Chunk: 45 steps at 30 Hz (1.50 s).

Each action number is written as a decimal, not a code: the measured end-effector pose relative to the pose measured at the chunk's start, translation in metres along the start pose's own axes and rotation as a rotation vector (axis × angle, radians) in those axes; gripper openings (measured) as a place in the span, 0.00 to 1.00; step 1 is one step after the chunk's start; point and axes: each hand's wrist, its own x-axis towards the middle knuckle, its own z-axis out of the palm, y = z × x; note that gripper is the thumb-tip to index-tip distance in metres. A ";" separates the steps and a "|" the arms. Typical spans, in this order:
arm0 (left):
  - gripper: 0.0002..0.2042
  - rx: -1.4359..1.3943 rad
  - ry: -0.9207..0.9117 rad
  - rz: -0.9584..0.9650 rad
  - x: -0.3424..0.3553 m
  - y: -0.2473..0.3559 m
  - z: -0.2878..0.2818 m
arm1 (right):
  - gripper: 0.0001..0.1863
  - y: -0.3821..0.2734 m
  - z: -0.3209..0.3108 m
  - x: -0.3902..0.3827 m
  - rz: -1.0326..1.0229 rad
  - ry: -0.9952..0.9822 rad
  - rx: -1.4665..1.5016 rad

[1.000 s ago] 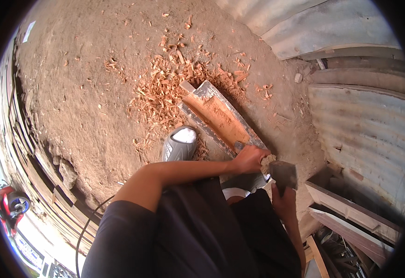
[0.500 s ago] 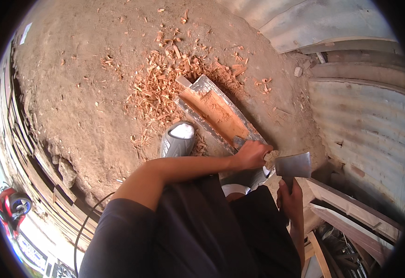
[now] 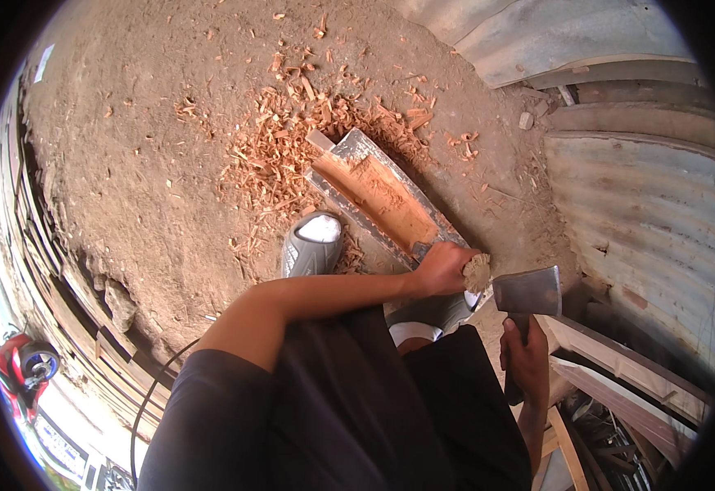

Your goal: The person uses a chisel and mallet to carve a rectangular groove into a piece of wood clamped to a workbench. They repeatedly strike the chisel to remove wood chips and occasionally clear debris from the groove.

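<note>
A hollowed wooden piece, with weathered pale-flecked edges and an orange interior, lies on the dirt ground. My left hand is closed on a chisel whose frayed, mushroomed wooden handle end faces up to the right; its metal blade sits in the near end of the hollow. Just right of that handle, my right hand grips the dark handle of a hatchet, its broad metal head held sideways. My grey shoe rests beside the wooden piece, among shavings.
Wood shavings are heaped round the far end. A corrugated sheet wall stands at right, with stacked boards below it. Old planks, a dark cable and a red motorbike are at the left.
The hatchet has swung out to the right, away from the chisel's end, its head now showing broadside. My left hand stays on the chisel; the view has shifted slightly.
</note>
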 end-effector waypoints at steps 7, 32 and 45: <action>0.11 -0.106 0.095 -0.073 0.004 -0.001 -0.010 | 0.10 -0.018 -0.001 -0.011 -0.145 0.115 -0.101; 0.18 -0.065 0.041 -0.077 0.007 -0.006 -0.005 | 0.12 0.035 0.028 0.041 -0.594 0.255 -0.568; 0.17 0.022 -0.023 -0.106 0.005 -0.006 0.000 | 0.12 -0.002 0.018 0.029 -0.032 0.016 -0.087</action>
